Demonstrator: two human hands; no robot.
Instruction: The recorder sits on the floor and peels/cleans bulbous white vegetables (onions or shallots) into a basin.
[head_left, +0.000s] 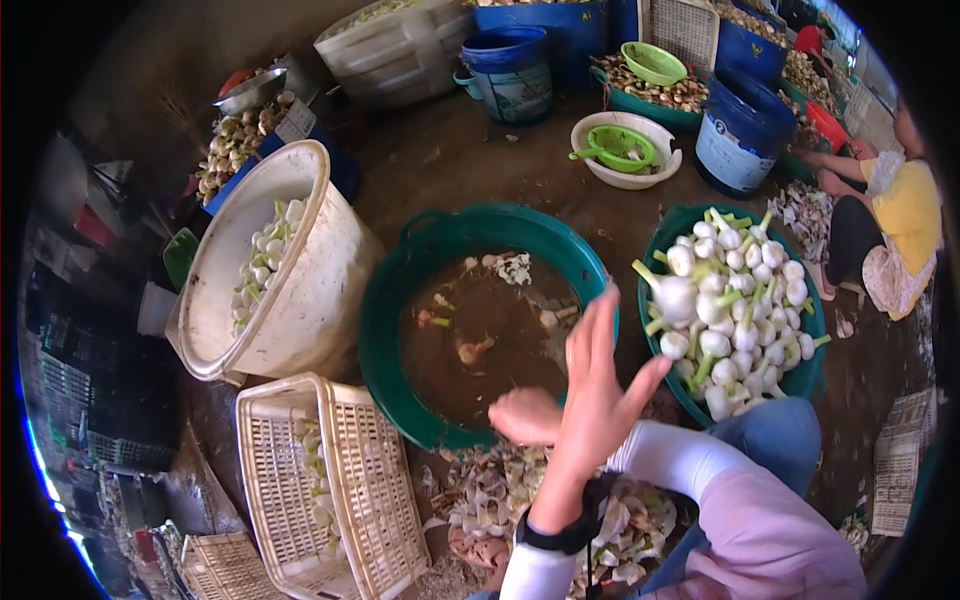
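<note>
My left hand (596, 397), with a black band at its wrist, is raised over the near right rim of a green tub (480, 225). Its fingers are apart and nothing is in them. Crossing beneath it, my right hand (525, 416) is curled near the tub's near rim; its fingertips are hidden. A few garlic bulbs (474, 351) and scraps lie on the tub's brown inside; whether it holds water I cannot tell. To the right, a second green tub (652, 300) is heaped with peeled white garlic bulbs (739, 300) with trimmed green stems.
Left stands a tilted white tub (352, 247) with garlic inside, above a plastic crate (375, 480). Garlic skins (487, 487) cover the ground before me. Blue buckets (517, 90) and a white basin (592, 176) stand beyond. A person (904, 202) sits at right.
</note>
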